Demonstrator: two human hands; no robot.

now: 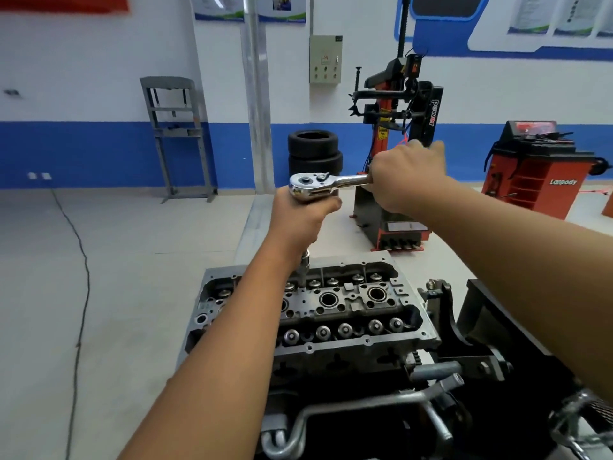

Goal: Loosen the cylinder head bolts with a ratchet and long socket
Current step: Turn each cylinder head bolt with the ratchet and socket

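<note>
Ratchet [326, 184] gripped both hands, socket [304, 265] at head's [331, 346] far edge.

Both bare forearms reach forward from the lower edge of the view, the left rising from bottom left, the right coming in from the right edge. The left hand [300, 215] is raised, fingers curled upward in a grip just under the ratchet [326, 184] head, thumb tip showing on the right side. The right hand [406, 175], slightly higher and farther out, is a closed fist round the handle, knuckles up, its back facing the camera.
</note>
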